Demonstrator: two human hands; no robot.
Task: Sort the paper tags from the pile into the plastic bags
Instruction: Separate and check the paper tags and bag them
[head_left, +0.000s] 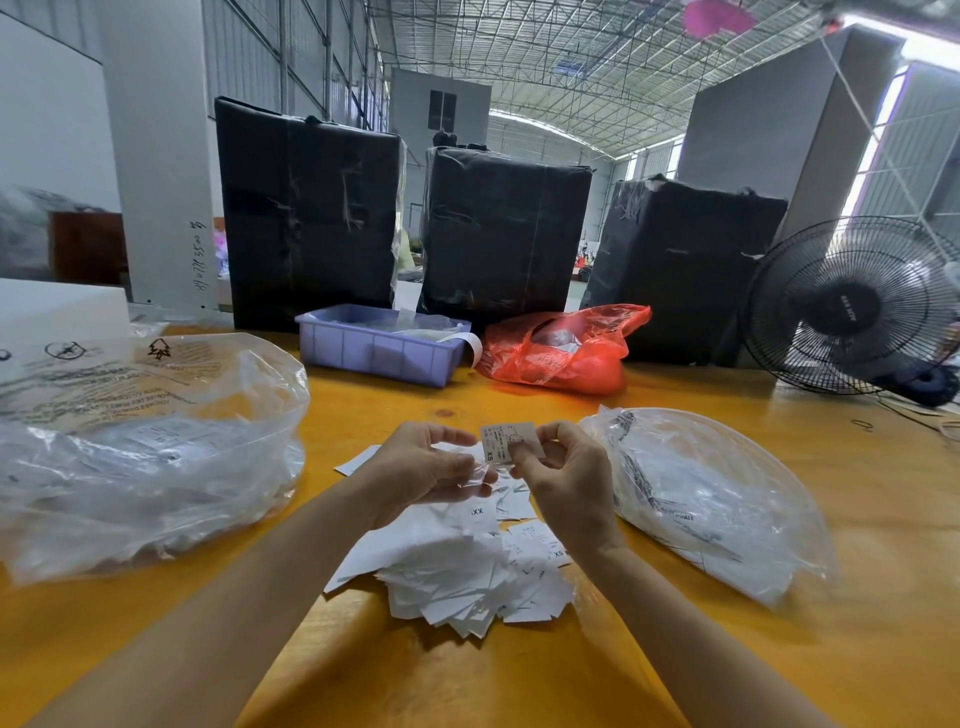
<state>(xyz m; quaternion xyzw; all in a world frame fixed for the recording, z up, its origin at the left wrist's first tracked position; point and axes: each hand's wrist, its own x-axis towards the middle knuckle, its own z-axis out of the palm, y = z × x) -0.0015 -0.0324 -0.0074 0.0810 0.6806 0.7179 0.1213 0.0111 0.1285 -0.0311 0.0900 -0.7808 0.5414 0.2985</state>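
A pile of white paper tags (462, 577) lies on the yellow table (519, 675) in front of me. My right hand (563, 483) pinches one tag marked XS (506, 439) and holds it up above the pile. My left hand (423, 470) is palm up just left of it, its fingers curled round a small piece of clear film. A large clear plastic bag (140, 447) lies to the left of the pile. A second clear plastic bag (711, 499) with white tags inside lies to the right.
A purple plastic bin (379, 348) and a red plastic bag (561, 348) sit at the back of the table. Behind them stand three black wrapped bundles (306, 218). A black fan (852, 306) stands at the right.
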